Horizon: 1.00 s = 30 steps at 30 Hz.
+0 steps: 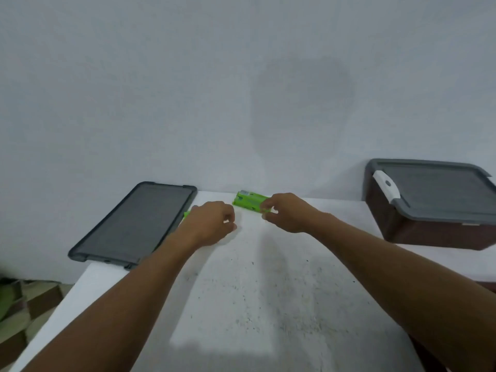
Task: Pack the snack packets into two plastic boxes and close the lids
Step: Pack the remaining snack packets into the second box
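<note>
Table [268,304] fills the lower frame, white and speckled. At centre my left hand [212,224] is curled over a green sliver [186,214]; I cannot tell whether it grips it. Just right of it, my right hand [287,213] pinches one end of the green snack packet [248,201]. I'd firm that pinch and lift the packet level. The loose lid [134,224] lies centre left, the lidded box [429,232] far right.

No text, brand, number or sign can be read. Pale printing is noted on the far end of the green packet [249,201] pinched by the right hand [288,213], but it is blurred beyond reading. A round mark is noted on the white latch [386,187] of the box [429,233], well right of that hand, and is likewise illegible.
</note>
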Each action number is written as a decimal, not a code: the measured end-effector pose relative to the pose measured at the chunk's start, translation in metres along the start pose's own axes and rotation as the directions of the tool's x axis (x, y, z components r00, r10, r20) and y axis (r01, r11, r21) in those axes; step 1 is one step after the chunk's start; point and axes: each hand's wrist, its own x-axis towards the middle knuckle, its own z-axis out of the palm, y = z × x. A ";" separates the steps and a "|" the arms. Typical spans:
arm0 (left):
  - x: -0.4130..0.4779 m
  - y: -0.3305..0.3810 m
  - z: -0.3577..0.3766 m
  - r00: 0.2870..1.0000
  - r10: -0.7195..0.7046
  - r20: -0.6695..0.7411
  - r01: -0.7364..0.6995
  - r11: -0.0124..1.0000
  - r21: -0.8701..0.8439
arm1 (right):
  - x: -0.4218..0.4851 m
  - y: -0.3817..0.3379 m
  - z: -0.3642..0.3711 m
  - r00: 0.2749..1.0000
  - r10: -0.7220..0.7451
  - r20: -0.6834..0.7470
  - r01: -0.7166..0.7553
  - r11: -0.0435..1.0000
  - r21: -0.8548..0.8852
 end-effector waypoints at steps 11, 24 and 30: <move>0.018 -0.035 0.031 0.898 -0.438 -0.036 0.439 0.893 0.097 | 0.066 -0.007 0.046 0.985 0.171 0.039 -0.163 0.974 -0.159; 0.020 -0.030 0.003 0.893 -0.450 -0.009 0.423 0.847 -0.323 | 0.058 -0.024 0.024 0.986 0.111 0.120 -0.123 0.988 0.097; -0.004 -0.012 -0.014 0.898 -0.432 0.083 0.369 0.638 -0.675 | 0.028 -0.019 -0.013 0.970 0.151 0.191 -0.213 0.906 0.366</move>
